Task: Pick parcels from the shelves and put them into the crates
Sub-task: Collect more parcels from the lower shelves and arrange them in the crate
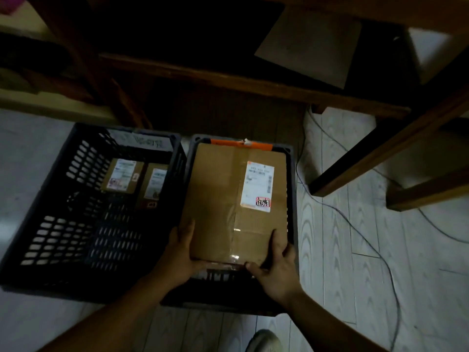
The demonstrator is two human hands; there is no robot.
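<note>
I hold a large cardboard parcel (236, 199) flat over the right crate (291, 189), which it nearly covers from rim to rim. My left hand (181, 252) grips its near left corner, thumb lying along the top face and the fingers (200, 265) curled under the near edge. My right hand (276, 268) clamps the near right corner, thumb up along the side and fingers wrapped onto the edge. A white shipping label (256, 186) with a red stamp sits on the parcel's right half, and clear tape runs down its middle seam.

The left crate (63, 199), dark and slotted, stands touching the right one on the pale floor (355, 250). Two smaller parcels (137, 179) lie side by side at its far end. Beyond both crates are dark wooden shelves (228, 77). A thin cable (375, 237) trails across the floor to my right.
</note>
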